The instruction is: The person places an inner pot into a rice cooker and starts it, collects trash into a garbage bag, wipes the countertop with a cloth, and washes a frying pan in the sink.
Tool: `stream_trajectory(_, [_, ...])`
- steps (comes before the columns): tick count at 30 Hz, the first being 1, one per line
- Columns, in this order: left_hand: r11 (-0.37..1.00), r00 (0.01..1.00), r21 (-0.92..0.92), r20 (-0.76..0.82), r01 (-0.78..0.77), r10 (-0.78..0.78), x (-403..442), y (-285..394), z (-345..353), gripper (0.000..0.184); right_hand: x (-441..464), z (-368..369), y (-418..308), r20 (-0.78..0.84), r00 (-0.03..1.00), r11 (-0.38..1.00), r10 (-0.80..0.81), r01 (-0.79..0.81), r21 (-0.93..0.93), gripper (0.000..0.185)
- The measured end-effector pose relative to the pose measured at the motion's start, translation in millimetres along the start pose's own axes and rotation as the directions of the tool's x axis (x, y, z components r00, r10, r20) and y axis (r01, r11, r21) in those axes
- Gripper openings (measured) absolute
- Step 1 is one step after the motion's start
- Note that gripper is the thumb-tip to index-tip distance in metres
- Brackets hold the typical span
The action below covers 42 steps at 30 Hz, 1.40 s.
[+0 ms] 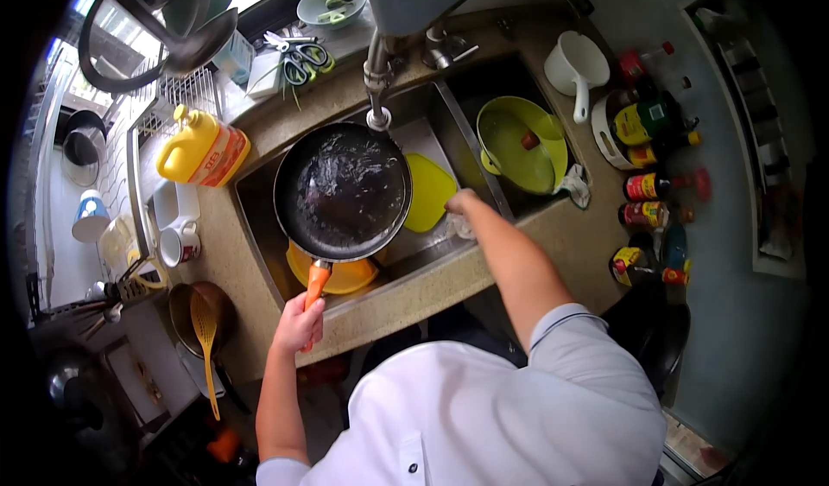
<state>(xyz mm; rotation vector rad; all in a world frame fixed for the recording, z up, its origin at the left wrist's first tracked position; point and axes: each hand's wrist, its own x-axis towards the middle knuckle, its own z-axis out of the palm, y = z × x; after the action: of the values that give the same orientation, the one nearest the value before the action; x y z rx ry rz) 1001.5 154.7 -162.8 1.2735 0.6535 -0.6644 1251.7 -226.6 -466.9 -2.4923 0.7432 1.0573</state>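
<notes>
- The left hand is closed around the orange handle of the black frying pan.
- The pan sits over the left basin of the sink, its handle crossing the front edge of the table; the faucet ends at its back rim, and an orange bowl shows beneath.
- The right hand is at the right edge of the yellow-green board, beside crumpled clear material; its fingers look curled, but whether they grip anything I cannot tell.
- The pan's inside looks wet and rippled, so a firm grip and a level rim would limit slopping.
- Its weight hangs far from the fist; a steady wrist and slow tilts would suit it.
- I'd have the right hand work clear of the pan's rim, as board and pan lie close together.
</notes>
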Motion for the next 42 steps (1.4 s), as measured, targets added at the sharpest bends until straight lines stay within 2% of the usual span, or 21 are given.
stream_trajectory(2, [1.000,1.000,0.007,-0.026,-0.004,0.004,1.0,5.1,-3.5,0.013,-49.5,-25.1,-14.5,0.056,0.998,0.997,-0.038,0.034,0.072,0.044])
stream_trajectory(4, [0.999,0.999,-0.006,-0.013,-0.036,0.035,-0.6,7.6,-6.4,0.013,-30.0,-1.6,-11.8,-0.011,0.974,0.910,0.225,-0.206,0.359,0.040])
stream_trajectory(6, [0.999,0.998,-0.026,-0.059,-0.023,0.021,0.4,8.0,-10.4,0.014,-22.5,7.1,-9.9,0.002,0.979,0.933,0.205,-0.197,0.300,0.038])
stream_trajectory(8, [0.998,0.998,-0.049,-0.039,-0.042,0.040,-3.0,17.8,-8.9,0.014,-32.6,0.2,-13.1,-0.003,0.972,0.891,0.234,-0.213,0.401,0.039])
stream_trajectory(9, [0.997,0.998,-0.060,-0.033,-0.046,0.044,-3.7,22.9,-7.0,0.013,-25.9,5.4,-12.3,-0.063,0.976,0.919,0.209,-0.175,0.353,0.036])
stream_trajectory(14, [0.995,0.997,-0.066,-0.033,-0.074,0.072,0.5,30.0,-10.4,0.013,-54.3,-28.0,-22.6,-0.135,0.990,0.934,0.037,0.014,0.358,0.034])
stream_trajectory(16, [0.993,0.995,-0.061,-0.026,-0.097,0.095,0.5,35.9,-8.5,0.014,-72.9,-48.0,-23.8,-0.142,0.989,0.937,0.039,0.013,0.349,0.032])
stream_trajectory(19, [0.993,0.993,-0.041,-0.028,-0.113,0.112,-0.7,43.4,-6.4,0.019,-92.2,-64.7,-13.4,-0.211,0.977,0.943,-0.020,0.089,0.319,0.030])
stream_trajectory(21, [0.992,0.994,-0.053,-0.021,-0.113,0.112,-0.5,41.7,-10.3,0.019,-105.9,-75.0,-8.6,-0.307,0.942,0.933,-0.136,0.226,0.281,0.027])
stream_trajectory(24, [0.990,0.993,-0.077,0.004,-0.120,0.121,1.2,39.5,-13.4,0.022,-131.9,-95.2,-7.7,-0.319,0.923,0.904,-0.216,0.312,0.292,0.025])
stream_trajectory(25, [0.989,0.992,-0.080,0.001,-0.124,0.124,1.3,39.5,-13.0,0.022,-139.6,-97.6,-8.7,-0.345,0.899,0.861,-0.268,0.385,0.333,0.022])
stream_trajectory(28, [0.984,0.989,-0.103,0.011,-0.144,0.146,4.5,36.5,-13.7,0.023,-208.0,-119.4,-26.5,-0.399,0.838,0.833,-0.373,0.491,0.253,0.021])
stream_trajectory(29, [0.988,0.992,-0.097,0.012,-0.124,0.126,7.2,38.9,-12.8,0.024,-214.6,-121.9,-28.7,-0.387,0.842,0.820,-0.376,0.497,0.283,0.022])
stream_trajectory(30, [0.986,0.991,-0.103,0.007,-0.130,0.131,4.2,38.8,-11.0,0.024,-212.2,-106.9,-30.2,-0.468,0.752,0.777,-0.464,0.599,0.193,0.022])
stream_trajectory(32, [0.984,0.990,-0.113,0.010,-0.140,0.142,5.1,38.8,-10.1,0.025,-223.4,-102.9,-35.2,-0.454,0.750,0.768,-0.481,0.610,0.195,0.022])
stream_trajectory(34, [0.985,0.988,-0.078,0.022,-0.153,0.156,2.5,40.5,-9.6,0.024,-243.0,-85.8,-44.1,-0.456,0.696,0.731,-0.555,0.670,0.132,0.023])
stream_trajectory(35, [0.985,0.988,-0.078,0.022,-0.153,0.155,4.3,41.6,-9.0,0.024,-245.3,-84.8,-44.2,-0.445,0.718,0.731,-0.535,0.658,0.181,0.022])
stream_trajectory(39, [0.984,0.986,-0.073,0.025,-0.164,0.166,6.1,38.6,-9.5,0.024,-275.9,-60.5,-55.4,-0.396,0.686,0.694,-0.610,0.704,0.151,0.022])
stream_trajectory(42, [0.984,0.986,-0.077,0.041,-0.161,0.165,9.4,37.1,-8.8,0.024,-272.9,-27.9,-60.1,-0.445,0.519,0.564,-0.730,0.825,0.036,0.023])
